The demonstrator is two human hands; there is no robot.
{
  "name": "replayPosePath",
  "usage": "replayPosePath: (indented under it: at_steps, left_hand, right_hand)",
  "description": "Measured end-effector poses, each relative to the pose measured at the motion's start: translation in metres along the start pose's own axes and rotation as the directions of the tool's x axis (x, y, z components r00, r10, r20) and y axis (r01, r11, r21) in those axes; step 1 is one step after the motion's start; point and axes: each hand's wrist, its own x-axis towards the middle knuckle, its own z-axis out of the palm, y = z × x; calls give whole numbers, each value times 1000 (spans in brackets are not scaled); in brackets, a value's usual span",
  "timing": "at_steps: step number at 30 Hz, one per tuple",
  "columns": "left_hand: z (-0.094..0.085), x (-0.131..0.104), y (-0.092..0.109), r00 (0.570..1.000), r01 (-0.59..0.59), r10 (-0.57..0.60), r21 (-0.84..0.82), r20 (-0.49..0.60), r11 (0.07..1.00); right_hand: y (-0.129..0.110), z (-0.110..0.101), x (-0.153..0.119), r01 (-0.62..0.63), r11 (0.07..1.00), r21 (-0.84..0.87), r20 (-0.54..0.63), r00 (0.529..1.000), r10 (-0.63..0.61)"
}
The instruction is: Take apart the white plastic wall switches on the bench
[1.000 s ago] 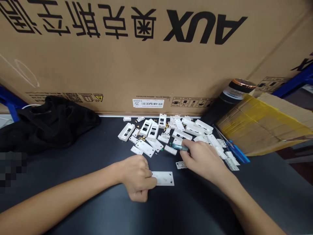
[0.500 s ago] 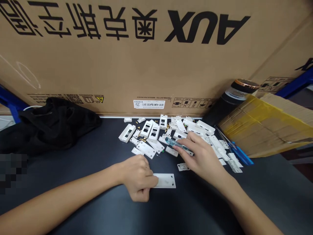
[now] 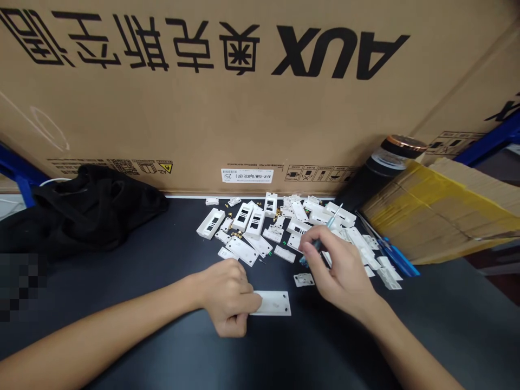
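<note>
My left hand (image 3: 228, 298) is closed, its fingers gripping the left end of a flat white plastic plate (image 3: 276, 303) that lies on the dark table. The plate has small dark holes near its right end; its left end is hidden under the fingers. My right hand (image 3: 341, 265) is above the table to the right, pinching a small screwdriver (image 3: 333, 218) with a translucent blue handle. Its thin shaft points up and away to the right. A small white plastic part (image 3: 304, 279) lies between the plate and my right hand.
White plastic housings (image 3: 210, 223), covers (image 3: 241, 250) and small brass pieces are scattered along the back. At right are blue-handled tools (image 3: 400, 260), a black bottle (image 3: 368, 176) and a taped cardboard piece (image 3: 439, 211). Black cloth (image 3: 93, 211) lies left; a large carton (image 3: 182, 119) stands behind.
The screwdriver has turned in my right hand: its handle end pointed left before, and now its shaft points up and right. My left hand stays on the plate.
</note>
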Motion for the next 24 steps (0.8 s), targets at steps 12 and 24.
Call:
replayPosePath:
  at_steps: [12, 24]
  left_hand:
    - [-12, 8, -4, 905, 322, -231, 222, -357, 921]
    - [-10, 9, -10, 914, 360, -281, 270, -292, 893]
  right_hand:
    - [-4, 23, -7, 126, 954, -274, 418, 908, 0]
    - [-20, 20, -4, 443, 883, -157, 83, 897, -435]
